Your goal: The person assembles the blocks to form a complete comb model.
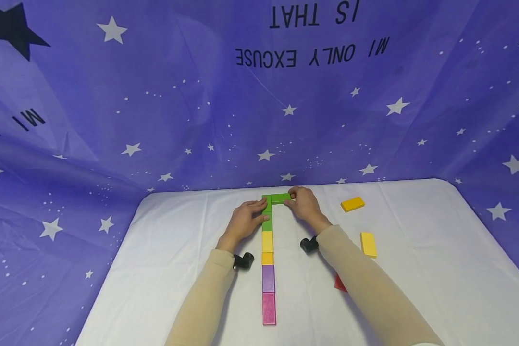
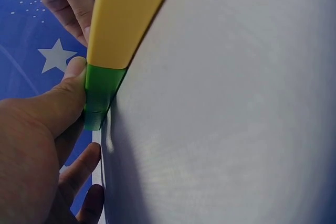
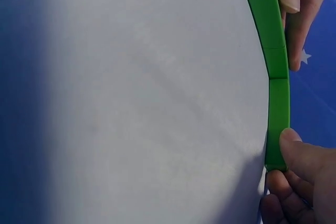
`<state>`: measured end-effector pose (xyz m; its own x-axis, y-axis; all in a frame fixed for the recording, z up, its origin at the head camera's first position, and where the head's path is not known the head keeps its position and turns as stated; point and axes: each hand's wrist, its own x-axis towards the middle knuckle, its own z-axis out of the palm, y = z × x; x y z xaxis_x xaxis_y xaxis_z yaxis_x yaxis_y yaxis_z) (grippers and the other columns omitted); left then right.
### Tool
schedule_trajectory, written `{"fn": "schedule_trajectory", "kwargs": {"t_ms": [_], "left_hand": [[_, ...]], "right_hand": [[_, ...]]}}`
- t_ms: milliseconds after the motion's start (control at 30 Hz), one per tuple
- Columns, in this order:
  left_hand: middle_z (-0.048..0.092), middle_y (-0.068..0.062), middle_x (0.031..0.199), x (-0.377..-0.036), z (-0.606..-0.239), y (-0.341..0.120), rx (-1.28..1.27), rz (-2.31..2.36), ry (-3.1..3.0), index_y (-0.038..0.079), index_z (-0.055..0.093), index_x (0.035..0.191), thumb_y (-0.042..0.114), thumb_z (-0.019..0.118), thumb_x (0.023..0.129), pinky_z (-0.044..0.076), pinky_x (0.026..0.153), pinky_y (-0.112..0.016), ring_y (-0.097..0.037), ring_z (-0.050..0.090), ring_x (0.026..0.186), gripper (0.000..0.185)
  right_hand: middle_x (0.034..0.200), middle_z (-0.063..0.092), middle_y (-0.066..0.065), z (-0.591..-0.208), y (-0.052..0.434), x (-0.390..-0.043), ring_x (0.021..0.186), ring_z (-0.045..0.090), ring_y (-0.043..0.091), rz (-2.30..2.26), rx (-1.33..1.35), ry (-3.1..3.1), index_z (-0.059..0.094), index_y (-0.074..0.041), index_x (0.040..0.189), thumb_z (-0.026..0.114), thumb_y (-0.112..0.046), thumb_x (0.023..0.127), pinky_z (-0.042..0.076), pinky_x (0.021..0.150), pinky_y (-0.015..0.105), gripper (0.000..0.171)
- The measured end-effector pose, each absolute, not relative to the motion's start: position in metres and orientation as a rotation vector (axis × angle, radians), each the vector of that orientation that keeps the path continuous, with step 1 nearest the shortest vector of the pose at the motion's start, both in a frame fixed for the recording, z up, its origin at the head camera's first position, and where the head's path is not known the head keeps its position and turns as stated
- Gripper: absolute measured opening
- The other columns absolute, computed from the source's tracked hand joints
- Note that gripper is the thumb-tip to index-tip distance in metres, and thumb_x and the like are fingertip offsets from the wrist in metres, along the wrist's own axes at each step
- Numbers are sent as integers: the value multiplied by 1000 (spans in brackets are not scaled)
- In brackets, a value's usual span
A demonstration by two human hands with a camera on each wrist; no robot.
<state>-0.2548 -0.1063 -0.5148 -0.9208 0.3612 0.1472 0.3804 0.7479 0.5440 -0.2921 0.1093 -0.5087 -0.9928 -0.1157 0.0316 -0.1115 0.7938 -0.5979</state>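
Observation:
A column of flat blocks runs away from me on the white table [image 1: 190, 269]: pink [image 1: 268, 308], purple [image 1: 268, 278], orange [image 1: 267, 258], yellow [image 1: 267, 241], then green blocks [image 1: 266, 224]. At its far end a green block [image 1: 280, 198] lies crosswise, and my right hand [image 1: 292, 200] pinches it. The right wrist view shows its thumb [image 3: 302, 153] on that block's end [image 3: 278, 129]. My left hand [image 1: 259, 211] rests with straight fingers against the column's green blocks. In the left wrist view its thumb [image 2: 65, 100] presses the green block's side [image 2: 102, 90], beside the yellow block [image 2: 126, 14].
Two loose yellow blocks [image 1: 352, 203] [image 1: 368, 244] lie to the right of the column. A red block [image 1: 339, 284] peeks out from under my right forearm. A purple starry cloth [image 1: 155, 120] hangs behind the table's far edge and around its sides.

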Motion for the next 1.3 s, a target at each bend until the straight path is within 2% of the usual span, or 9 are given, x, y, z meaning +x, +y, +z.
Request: {"fn": "schedule_trajectory", "kwargs": {"t_ms": [400, 667, 933, 1033, 1300], "left_hand": [[45, 12, 138, -254, -516, -106, -610, -912, -2911, 17, 55, 129, 38, 65, 85, 30, 108, -37, -18, 41, 128, 50], [45, 12, 138, -255, -516, -106, -612, -914, -2911, 17, 54, 129, 37, 66, 84, 30, 108, -36, -18, 41, 128, 50], [46, 11, 138, -255, -516, -106, -620, -922, -2906, 16, 55, 128, 36, 66, 84, 30, 108, -37, -19, 42, 127, 50], [45, 13, 138, -255, -516, -106, -611, -926, -2907, 17, 55, 129, 36, 66, 84, 29, 108, -37, -18, 41, 128, 50], [46, 11, 138, -255, -515, -107, -622, -942, -2891, 15, 55, 129, 36, 67, 84, 30, 108, -38, -20, 42, 127, 50]], "right_hand": [[95, 62, 6, -512, 112, -290, 92, 55, 23, -999, -227, 2982, 63, -4, 114, 70, -27, 83, 47, 82, 38, 39], [99, 61, 8, -508, 110, -285, 94, 54, 25, -1024, -213, 2972, 60, -2, 118, 69, -35, 83, 46, 85, 39, 49], [98, 63, 7, -506, 122, -281, 82, 53, 20, -1241, -151, 2889, 57, -3, 122, 69, -36, 82, 46, 73, 35, 54], [97, 63, 6, -500, 131, -279, 81, 52, 19, -1347, -144, 2838, 57, -3, 121, 69, -36, 82, 44, 73, 33, 53], [107, 62, 8, -482, 160, -269, 98, 53, 25, -1404, -109, 2802, 56, -7, 124, 68, -39, 82, 46, 84, 39, 54]]}}
